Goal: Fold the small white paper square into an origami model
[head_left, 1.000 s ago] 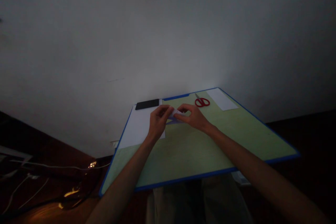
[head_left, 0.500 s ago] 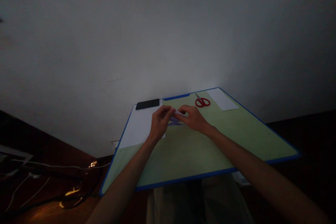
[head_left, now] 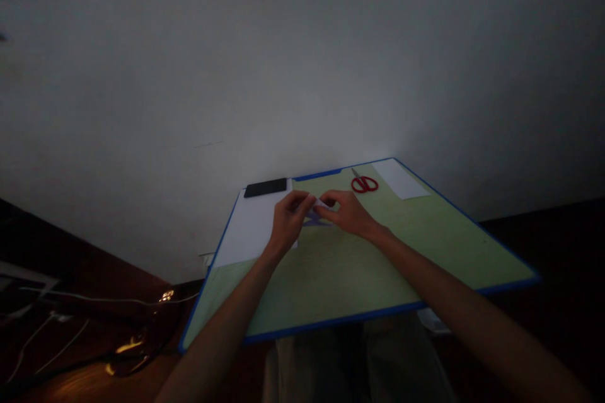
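Observation:
A small folded piece of pale bluish paper (head_left: 317, 215) lies near the far middle of a green board with a blue rim (head_left: 359, 315). My left hand (head_left: 287, 223) pinches its left side with fingers curled. My right hand (head_left: 348, 211) pinches its right side, fingertips pressed together on the paper. Both hands meet over the paper, which they mostly cover.
Red-handled scissors (head_left: 363, 184) lie just beyond my right hand. A white sheet (head_left: 248, 227) sits on the board's left, a black flat object (head_left: 265, 187) at its far edge, another white sheet (head_left: 399, 179) at the far right. Cables (head_left: 57, 321) lie on the dark floor at left.
My hands have shifted slightly on the paper, the fingertips drawing a little closer together; nothing else has moved.

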Available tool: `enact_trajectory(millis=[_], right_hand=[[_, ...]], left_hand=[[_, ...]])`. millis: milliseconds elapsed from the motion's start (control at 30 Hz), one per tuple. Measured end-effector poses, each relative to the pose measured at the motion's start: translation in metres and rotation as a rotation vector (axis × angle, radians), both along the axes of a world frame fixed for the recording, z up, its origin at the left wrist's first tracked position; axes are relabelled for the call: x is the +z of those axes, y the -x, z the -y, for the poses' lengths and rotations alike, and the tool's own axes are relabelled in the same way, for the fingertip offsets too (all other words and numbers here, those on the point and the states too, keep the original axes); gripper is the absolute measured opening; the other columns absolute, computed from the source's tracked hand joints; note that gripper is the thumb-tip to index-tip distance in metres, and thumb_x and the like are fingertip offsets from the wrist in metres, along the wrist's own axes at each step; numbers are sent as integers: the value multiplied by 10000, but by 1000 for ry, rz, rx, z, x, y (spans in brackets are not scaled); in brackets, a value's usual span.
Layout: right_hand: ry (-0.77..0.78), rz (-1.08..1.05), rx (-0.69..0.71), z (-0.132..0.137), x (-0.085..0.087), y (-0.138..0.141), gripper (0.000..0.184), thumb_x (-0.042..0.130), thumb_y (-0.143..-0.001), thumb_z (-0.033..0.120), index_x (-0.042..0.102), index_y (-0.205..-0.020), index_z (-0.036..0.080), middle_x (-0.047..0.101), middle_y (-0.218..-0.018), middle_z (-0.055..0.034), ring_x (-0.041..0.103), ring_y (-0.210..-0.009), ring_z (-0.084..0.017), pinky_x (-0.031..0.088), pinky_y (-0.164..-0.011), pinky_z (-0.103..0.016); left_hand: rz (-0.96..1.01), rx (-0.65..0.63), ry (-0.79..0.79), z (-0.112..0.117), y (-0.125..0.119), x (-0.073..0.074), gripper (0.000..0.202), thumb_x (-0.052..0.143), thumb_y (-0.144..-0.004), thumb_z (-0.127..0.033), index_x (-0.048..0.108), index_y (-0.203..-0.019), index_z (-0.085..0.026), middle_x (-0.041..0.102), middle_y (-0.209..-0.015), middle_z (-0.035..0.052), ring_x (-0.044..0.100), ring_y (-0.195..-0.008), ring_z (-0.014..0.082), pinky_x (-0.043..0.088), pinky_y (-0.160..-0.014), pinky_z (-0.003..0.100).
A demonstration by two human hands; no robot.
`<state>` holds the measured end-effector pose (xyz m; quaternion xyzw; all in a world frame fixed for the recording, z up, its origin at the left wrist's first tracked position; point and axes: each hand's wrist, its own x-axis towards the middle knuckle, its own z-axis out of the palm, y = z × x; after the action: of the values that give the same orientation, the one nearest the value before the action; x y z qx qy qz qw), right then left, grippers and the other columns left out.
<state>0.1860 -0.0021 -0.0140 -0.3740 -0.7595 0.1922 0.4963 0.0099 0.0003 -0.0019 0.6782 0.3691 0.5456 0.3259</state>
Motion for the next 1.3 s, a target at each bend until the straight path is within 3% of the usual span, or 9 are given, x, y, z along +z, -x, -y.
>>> enact_trajectory(millis=[300, 533, 800, 967, 1133, 1300], right_hand=[[138, -86, 80, -3, 1, -2, 192, 680, -851, 348, 729, -797, 171, 722, -757, -32, 609, -672, -153, 469, -656, -285], [85, -101, 46, -3, 5, -7, 134, 653, -826, 264, 710, -747, 171, 713, -721, -31, 620, -661, -156, 475, -657, -287], [79, -129, 13, -5, 4, -8, 109, 647, -811, 218, 677, -722, 163, 684, -682, -7, 587, -649, -135, 434, -632, -252], [84, -108, 2, -6, 2, -9, 109, 643, -825, 208, 683, -735, 161, 688, -697, -7, 588, -664, -135, 416, -623, -244], [64, -55, 14, -7, -1, -8, 133, 620, -850, 206, 666, -733, 162, 672, -693, -7, 578, -657, -135, 401, -607, -242], [-75, 116, -2, -7, -3, -11, 139, 578, -861, 159, 627, -730, 162, 637, -725, -22, 566, -701, -148, 406, -675, -272]], left_hand=[[-5, -33, 61, -6, 6, 0, 285, 783, -773, -455, 720, -813, -181, 711, -759, 24, 641, -687, 159, 509, -646, 272], [-18, -1, 51, -7, 6, -3, 293, 771, -786, -462, 720, -812, -174, 696, -747, 21, 620, -683, 154, 489, -631, 265], [5, -134, 234, -4, 7, 5, 371, 820, -732, -456, 732, -927, -153, 736, -865, 49, 654, -783, 174, 499, -729, 279], [-138, -134, 300, -3, 12, 7, 358, 823, -703, -454, 742, -837, -132, 699, -775, 32, 607, -705, 164, 447, -659, 270], [-158, -148, 351, -5, 13, 7, 324, 799, -692, -420, 735, -804, -123, 676, -741, 28, 579, -673, 159, 413, -633, 269], [-212, -129, 352, -6, 13, 6, 287, 775, -694, -395, 728, -763, -120, 649, -694, 14, 554, -647, 149, 394, -621, 265]])
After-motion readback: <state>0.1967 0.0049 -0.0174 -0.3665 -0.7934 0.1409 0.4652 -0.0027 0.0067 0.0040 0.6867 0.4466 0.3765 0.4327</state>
